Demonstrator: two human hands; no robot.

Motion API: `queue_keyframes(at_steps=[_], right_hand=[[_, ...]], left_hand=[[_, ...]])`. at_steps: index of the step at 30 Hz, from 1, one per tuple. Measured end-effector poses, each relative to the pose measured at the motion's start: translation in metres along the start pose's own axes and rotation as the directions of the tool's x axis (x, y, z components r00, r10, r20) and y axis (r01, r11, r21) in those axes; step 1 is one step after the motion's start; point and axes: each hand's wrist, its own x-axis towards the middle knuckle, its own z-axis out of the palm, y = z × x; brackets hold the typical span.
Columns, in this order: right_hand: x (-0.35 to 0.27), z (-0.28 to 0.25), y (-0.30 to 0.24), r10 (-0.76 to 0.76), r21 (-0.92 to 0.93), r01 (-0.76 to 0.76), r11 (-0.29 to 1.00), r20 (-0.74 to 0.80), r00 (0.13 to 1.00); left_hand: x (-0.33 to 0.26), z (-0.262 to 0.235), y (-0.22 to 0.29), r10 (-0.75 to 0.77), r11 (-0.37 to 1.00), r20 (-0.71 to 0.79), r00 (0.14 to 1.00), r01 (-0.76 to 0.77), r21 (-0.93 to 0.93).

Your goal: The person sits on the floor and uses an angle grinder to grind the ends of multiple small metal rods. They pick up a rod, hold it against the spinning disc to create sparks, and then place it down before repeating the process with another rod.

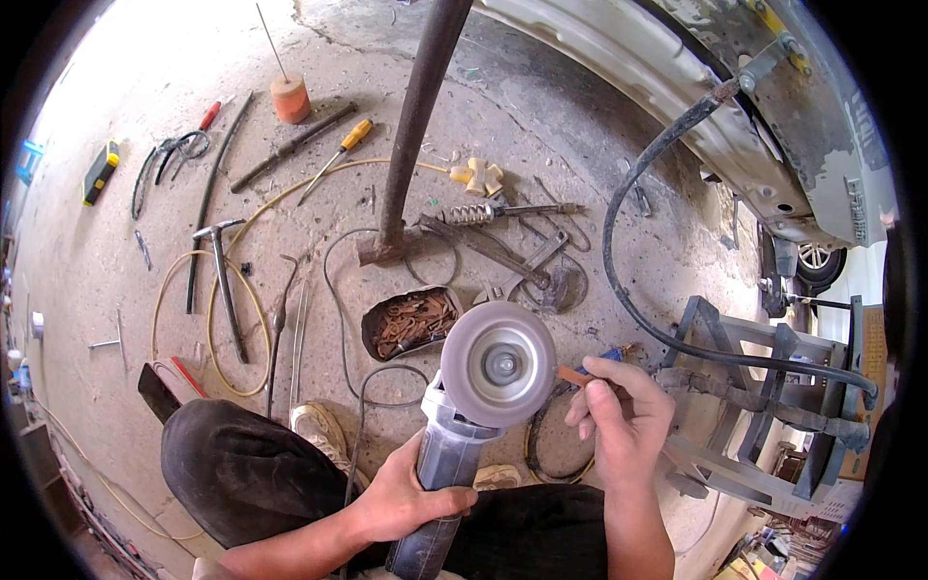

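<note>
Grinder (452,462) gripped round its body by the left hand (408,498); small rusty strip (571,375) pinched in the right hand (626,418) — held at the disc's (471,365) right edge, contact can't be told. Container (370,338) of rusty pieces (414,323) set beyond — hammer (227,295) and screwdriver (336,160) laid farther left.

A grey concrete floor (87,261) is filling much of the frame, with bright light washing over its upper left. Near the top, a thin crack (333,42) is running through it, and a darker patch (580,108) is lying at the upper middle. A large pale metal panel (590,46) is curving across the upper right. A vehicle wheel (820,265) is standing toward the right edge.
</note>
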Motion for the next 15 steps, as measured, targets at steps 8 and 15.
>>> queue_keyframes(at_steps=[8,15], right_hand=[[0.0013,0.001,-0.0045,0.081,-0.03,-0.081,0.996,-0.005,0.997],[0.0025,-0.0018,-0.0061,0.111,-0.05,-0.11,0.993,0.017,0.994]], left_hand=[[0.0002,0.0,0.0005,-0.023,1.0,0.0,1.0,0.023,-0.005],[-0.0004,-0.0004,0.001,-0.029,0.999,0.017,0.999,0.03,-0.039]])
